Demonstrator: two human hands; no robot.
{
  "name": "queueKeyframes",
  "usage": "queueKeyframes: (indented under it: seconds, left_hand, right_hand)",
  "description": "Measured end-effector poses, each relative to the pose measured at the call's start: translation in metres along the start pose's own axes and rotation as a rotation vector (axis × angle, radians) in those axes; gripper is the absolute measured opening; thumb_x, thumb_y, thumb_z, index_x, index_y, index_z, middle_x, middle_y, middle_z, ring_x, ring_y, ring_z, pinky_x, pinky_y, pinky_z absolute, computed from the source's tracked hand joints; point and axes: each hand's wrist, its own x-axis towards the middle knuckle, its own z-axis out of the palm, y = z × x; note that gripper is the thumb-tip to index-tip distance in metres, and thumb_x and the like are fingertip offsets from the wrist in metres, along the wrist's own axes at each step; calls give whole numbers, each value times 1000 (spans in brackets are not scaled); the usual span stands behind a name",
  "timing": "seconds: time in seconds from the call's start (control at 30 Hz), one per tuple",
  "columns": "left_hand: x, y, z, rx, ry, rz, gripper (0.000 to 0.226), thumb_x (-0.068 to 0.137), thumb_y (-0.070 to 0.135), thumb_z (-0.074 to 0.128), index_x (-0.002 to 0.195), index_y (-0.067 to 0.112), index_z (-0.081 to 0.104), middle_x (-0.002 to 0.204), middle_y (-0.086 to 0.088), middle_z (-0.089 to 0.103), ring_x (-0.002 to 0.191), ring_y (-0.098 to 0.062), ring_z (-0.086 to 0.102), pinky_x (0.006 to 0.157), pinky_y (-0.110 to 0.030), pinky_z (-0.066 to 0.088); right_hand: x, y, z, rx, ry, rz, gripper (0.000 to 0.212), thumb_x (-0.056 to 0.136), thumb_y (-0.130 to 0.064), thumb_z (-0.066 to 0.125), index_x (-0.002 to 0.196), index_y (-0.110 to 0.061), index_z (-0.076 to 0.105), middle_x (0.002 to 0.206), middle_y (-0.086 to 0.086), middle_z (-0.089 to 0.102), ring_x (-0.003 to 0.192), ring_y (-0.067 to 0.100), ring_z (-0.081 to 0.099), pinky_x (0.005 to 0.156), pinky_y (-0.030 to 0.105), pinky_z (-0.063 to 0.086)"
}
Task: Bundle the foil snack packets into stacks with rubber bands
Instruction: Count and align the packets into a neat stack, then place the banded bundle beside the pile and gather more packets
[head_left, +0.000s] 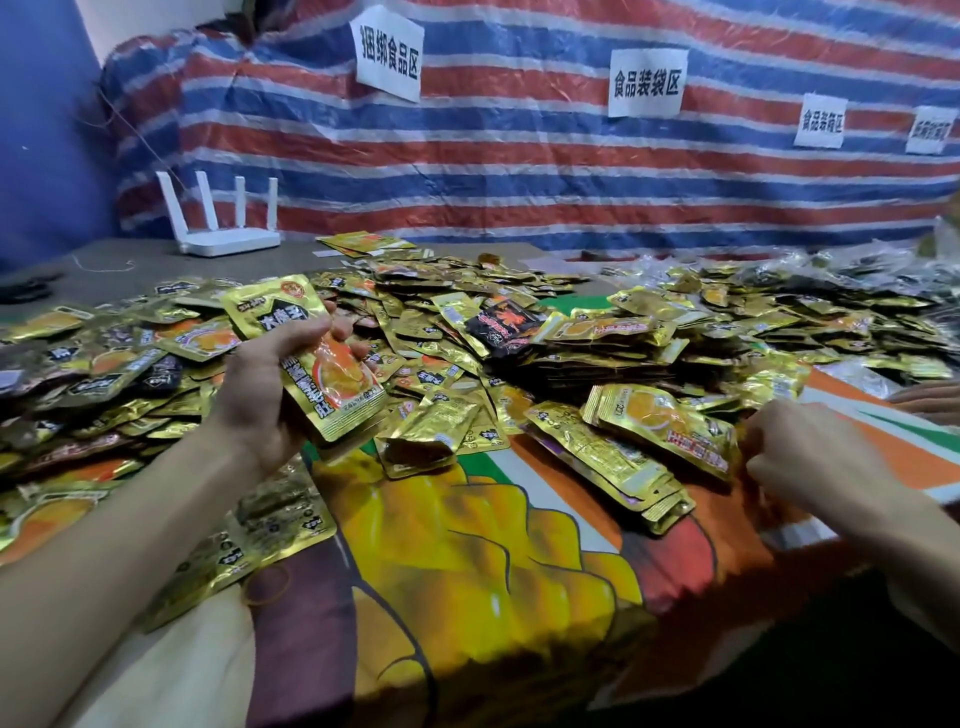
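Observation:
My left hand (270, 384) grips a stack of gold foil snack packets (317, 358), held upright above the table, thumb across the front. My right hand (810, 457) sits at the right with its fingers curled at the edge of a flat stack of gold packets (670, 426) lying on the cloth; whether it pinches that stack is unclear. A second fanned stack (618, 467) lies just in front of it. A rubber band (267, 584) lies on the cloth under my left forearm. A big loose heap of packets (467, 322) covers the table behind.
A white router (223, 223) with four antennas stands at the back left. A striped tarp (519, 156) with paper signs hangs behind. A colourful printed cloth (493, 545) covers the near table. Another person's hand (930, 397) shows at the right edge.

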Motion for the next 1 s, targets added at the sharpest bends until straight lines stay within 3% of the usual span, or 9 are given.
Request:
queueKeyframes:
  seconds: [0.13, 0.2, 0.33, 0.47, 0.6, 0.73, 0.87, 1.0]
  left_hand:
    - [1, -1, -4, 29, 44, -33, 21, 89, 25, 57, 85, 13, 74, 83, -8, 72, 77, -23, 71, 74, -35, 61]
    - [2, -2, -4, 39, 38, -53, 18, 85, 27, 60, 87, 13, 71, 85, -9, 71, 80, -24, 69, 80, -37, 59]
    - [0, -1, 0, 37, 9, -59, 24, 86, 25, 58, 73, 17, 77, 82, -5, 70, 80, -23, 70, 89, -40, 53]
    - [0, -2, 4, -15, -18, -30, 21, 79, 22, 61, 67, 18, 77, 80, 1, 69, 93, -20, 71, 99, -39, 52]
    - [1, 0, 1, -115, -91, -69, 14, 79, 18, 60, 81, 14, 73, 81, -2, 62, 79, -19, 63, 91, -34, 47]
    - [0, 2, -4, -10, -56, -176, 23, 80, 17, 60, 91, 6, 75, 84, -10, 64, 73, -22, 63, 82, -35, 49]
    - [-1, 7, -3, 141, -6, -193, 24, 75, 20, 67, 91, 3, 76, 83, -11, 69, 71, -24, 65, 75, -39, 55]
    - [2, 12, -12, 288, 155, -134, 24, 64, 16, 78, 81, -1, 76, 81, -19, 71, 65, -28, 67, 65, -38, 59]
  right_hand:
    - [5, 4, -8, 8, 36, 20, 16, 71, -1, 69, 70, -15, 76, 70, 11, 69, 70, 33, 65, 55, 30, 49]
    - [6, 6, -19, 53, 121, 18, 12, 74, -4, 73, 71, -14, 78, 71, 14, 70, 70, 34, 65, 58, 32, 51]
    - [4, -9, -54, 165, 399, -43, 10, 84, -10, 70, 78, -5, 76, 70, 20, 68, 65, 38, 64, 61, 49, 59]
    - [-5, -61, -86, 337, 538, -252, 17, 91, -17, 65, 89, -3, 75, 81, 21, 71, 72, 40, 67, 70, 54, 59]
    - [-14, -131, -90, 527, 434, -488, 14, 91, -10, 63, 92, -5, 76, 88, 12, 75, 77, 27, 69, 75, 47, 60]
    - [-17, -196, -76, 740, 279, -652, 11, 91, -11, 67, 91, -7, 78, 92, 6, 76, 81, 14, 68, 78, 34, 60]
    - [-10, -250, -54, 906, 122, -683, 12, 90, -19, 74, 92, -9, 79, 91, 5, 75, 80, 11, 67, 70, 26, 58]
    - [-1, -281, -31, 1102, 6, -643, 9, 90, -16, 73, 92, -9, 78, 78, 0, 71, 67, 4, 63, 58, 19, 47]
